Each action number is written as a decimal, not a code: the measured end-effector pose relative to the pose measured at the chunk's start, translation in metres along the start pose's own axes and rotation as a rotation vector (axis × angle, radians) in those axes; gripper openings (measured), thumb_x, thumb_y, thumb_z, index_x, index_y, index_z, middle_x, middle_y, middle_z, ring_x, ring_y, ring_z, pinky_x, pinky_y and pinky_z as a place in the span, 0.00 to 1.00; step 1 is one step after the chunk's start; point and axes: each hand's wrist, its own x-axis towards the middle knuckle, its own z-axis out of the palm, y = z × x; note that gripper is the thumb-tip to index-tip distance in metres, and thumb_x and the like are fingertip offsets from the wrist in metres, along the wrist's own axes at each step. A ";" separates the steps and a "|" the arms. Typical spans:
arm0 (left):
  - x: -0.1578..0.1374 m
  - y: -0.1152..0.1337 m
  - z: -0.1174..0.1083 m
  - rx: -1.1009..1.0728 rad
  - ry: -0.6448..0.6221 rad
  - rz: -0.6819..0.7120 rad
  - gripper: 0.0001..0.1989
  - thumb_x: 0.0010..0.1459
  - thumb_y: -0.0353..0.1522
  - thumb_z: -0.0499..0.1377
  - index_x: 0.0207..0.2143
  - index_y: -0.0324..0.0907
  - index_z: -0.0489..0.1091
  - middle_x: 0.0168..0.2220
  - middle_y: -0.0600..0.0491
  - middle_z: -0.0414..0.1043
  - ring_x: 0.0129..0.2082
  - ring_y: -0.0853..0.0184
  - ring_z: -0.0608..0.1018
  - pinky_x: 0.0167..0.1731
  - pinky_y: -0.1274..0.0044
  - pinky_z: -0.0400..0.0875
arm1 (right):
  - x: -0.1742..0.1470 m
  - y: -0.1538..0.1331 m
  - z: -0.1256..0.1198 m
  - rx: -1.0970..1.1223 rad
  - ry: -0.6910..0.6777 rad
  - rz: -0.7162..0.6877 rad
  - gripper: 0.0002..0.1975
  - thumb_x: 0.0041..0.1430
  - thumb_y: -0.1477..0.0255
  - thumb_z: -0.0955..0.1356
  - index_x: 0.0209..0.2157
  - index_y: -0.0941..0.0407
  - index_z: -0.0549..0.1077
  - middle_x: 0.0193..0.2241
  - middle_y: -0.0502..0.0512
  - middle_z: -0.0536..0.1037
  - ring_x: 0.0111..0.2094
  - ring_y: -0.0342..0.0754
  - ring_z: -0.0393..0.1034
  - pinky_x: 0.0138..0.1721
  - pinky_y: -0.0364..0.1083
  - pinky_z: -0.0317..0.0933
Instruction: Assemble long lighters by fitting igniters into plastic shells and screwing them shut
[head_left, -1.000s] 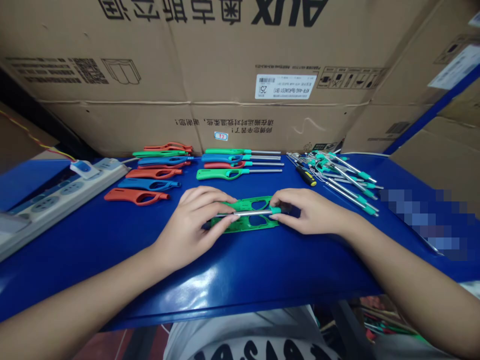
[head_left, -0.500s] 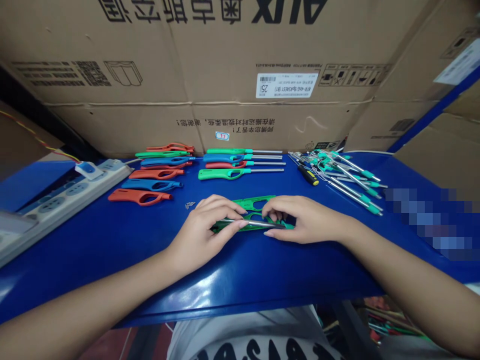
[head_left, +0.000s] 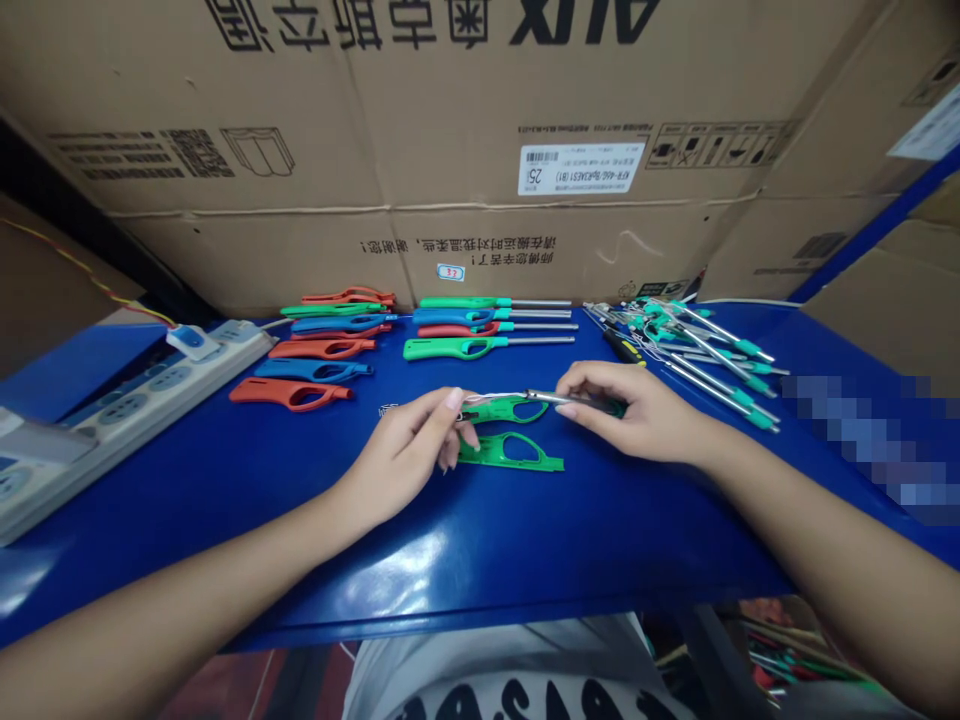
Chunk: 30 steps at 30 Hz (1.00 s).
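Observation:
My right hand (head_left: pixel 637 408) pinches a metal lighter tube (head_left: pixel 543 397), its bare end pointing left. Thin white wires (head_left: pixel 499 396) run from that end to my left hand (head_left: pixel 405 450), whose thumb and fingers are closed on them. Beneath the wires, the upper green lighter shell half (head_left: pixel 514 412) lies on the blue table, partly covered by my left fingers. Nearer to me is the lower green lighter shell half (head_left: pixel 523 462), its inside facing up and its left end hidden by my left hand.
Orange, blue and green lighter handles (head_left: pixel 292 393) lie at left, by a white power strip (head_left: pixel 150 415). Lighters with tubes (head_left: pixel 450 348) lie at the back middle. Right of them are a screwdriver (head_left: pixel 622 347) and piled tubes (head_left: pixel 724 385). Small screws (head_left: pixel 388 411) lie near my left hand.
The tube has risen off the green shell half and shifted right in my right hand. My left hand has let go of the tube and now grips the white wires.

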 end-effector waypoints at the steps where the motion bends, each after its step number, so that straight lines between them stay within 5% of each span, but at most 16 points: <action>1: 0.001 -0.001 0.000 -0.042 0.000 -0.032 0.24 0.70 0.49 0.49 0.41 0.39 0.75 0.27 0.53 0.74 0.20 0.72 0.71 0.22 0.79 0.68 | 0.000 0.001 -0.002 0.010 -0.004 0.013 0.09 0.67 0.64 0.68 0.38 0.56 0.73 0.28 0.49 0.72 0.27 0.41 0.63 0.30 0.42 0.59; 6: 0.008 -0.001 -0.006 -0.125 0.004 -0.088 0.19 0.62 0.46 0.62 0.44 0.40 0.78 0.27 0.54 0.73 0.20 0.73 0.70 0.21 0.80 0.67 | 0.001 0.004 -0.007 0.062 -0.080 0.079 0.12 0.66 0.61 0.68 0.41 0.55 0.73 0.29 0.50 0.73 0.29 0.43 0.67 0.32 0.43 0.63; 16: 0.006 -0.003 -0.009 -0.082 0.055 -0.025 0.17 0.57 0.41 0.68 0.46 0.42 0.80 0.38 0.49 0.83 0.33 0.65 0.82 0.35 0.75 0.79 | 0.001 -0.001 -0.015 -0.067 -0.264 0.086 0.12 0.65 0.61 0.68 0.37 0.56 0.74 0.27 0.50 0.72 0.28 0.43 0.63 0.29 0.43 0.58; 30: 0.004 -0.005 -0.004 -0.010 0.042 0.002 0.14 0.55 0.38 0.69 0.43 0.41 0.81 0.36 0.50 0.80 0.31 0.67 0.78 0.32 0.77 0.73 | 0.001 0.000 -0.015 -0.202 -0.172 0.050 0.10 0.66 0.62 0.66 0.39 0.56 0.73 0.29 0.51 0.73 0.29 0.44 0.65 0.31 0.44 0.58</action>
